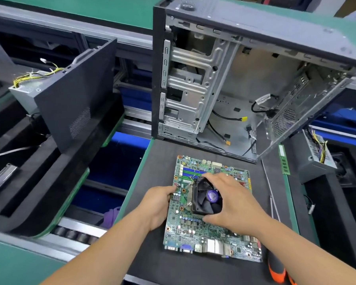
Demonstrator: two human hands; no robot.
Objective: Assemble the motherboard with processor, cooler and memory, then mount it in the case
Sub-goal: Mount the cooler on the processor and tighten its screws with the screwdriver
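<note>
Head view: a green printed motherboard (206, 229) with blue memory slots lies flat on a dark foam mat (214, 149) on the table, near the middle of the scene. On it sits a black square cooler fan (206, 197) with a purple round label at its hub. The right hand (232, 204) reaches over the fan, its fingers (213, 176) curled at the fan's far edge and the thumb at its near edge, gripping the fan. The left hand (160, 204) holds the board's left edge, fingers wrapped onto it.

Beyond the board stands an open grey metal computer case (234, 68), its side off, black cables with yellow plugs hanging inside. A green memory stick (284, 159) lies on the mat to the right of the board, near the case's corner. A screwdriver with an orange and black handle (275, 268) lies at the near right. A dark grey side panel (76, 93) leans upright at far left.
</note>
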